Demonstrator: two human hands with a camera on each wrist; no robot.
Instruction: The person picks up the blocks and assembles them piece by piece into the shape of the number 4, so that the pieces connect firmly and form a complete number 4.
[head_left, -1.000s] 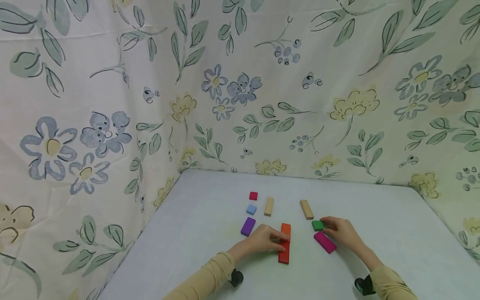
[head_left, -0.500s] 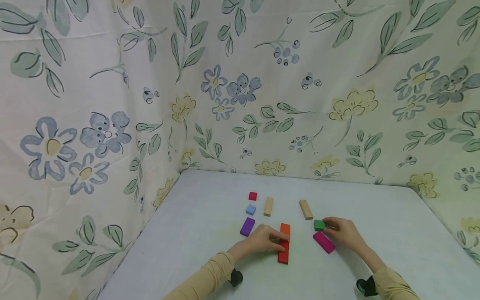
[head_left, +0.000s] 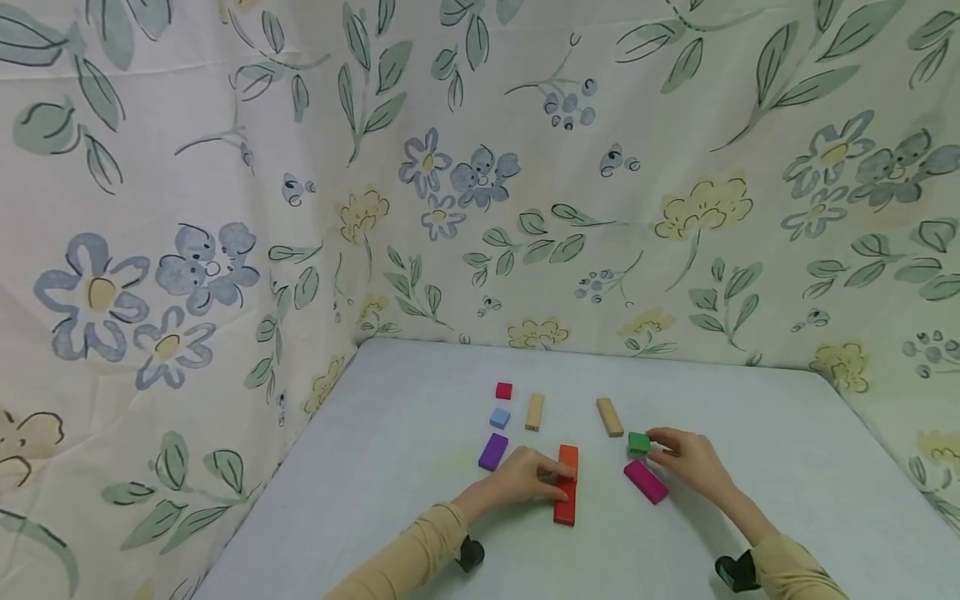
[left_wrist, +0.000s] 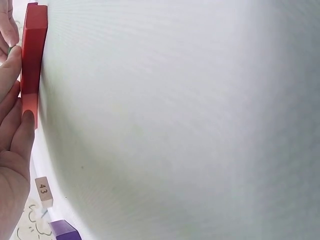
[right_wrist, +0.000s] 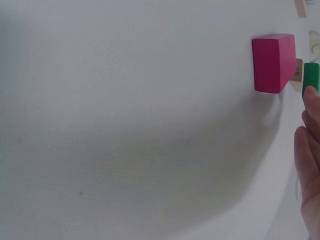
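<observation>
My left hand (head_left: 525,475) pinches around the seam between an orange block (head_left: 568,456) and a red block (head_left: 565,510) lying end to end. Its thumb is at the red block, with a forefinger reaching over the orange end. In the left wrist view, fingertips rest along the sides of the red block (left_wrist: 35,45). My right hand (head_left: 693,458) pinches a small green block (head_left: 638,443) by its right side. Just below it lies a magenta block (head_left: 646,482); in the right wrist view the green block (right_wrist: 311,77) appears beyond the magenta block (right_wrist: 267,65).
Left of the red and orange blocks are a purple block (head_left: 493,452), a light blue cube (head_left: 500,418) and a red cube (head_left: 504,391). Two wooden blocks, one left (head_left: 534,412) and one right (head_left: 610,417), lie farther back. Floral cloth (head_left: 540,267) hangs behind the white table (head_left: 420,383).
The right hand has shifted the green block slightly to the right and upward in the head view. The left hand stays at the red and orange blocks.
</observation>
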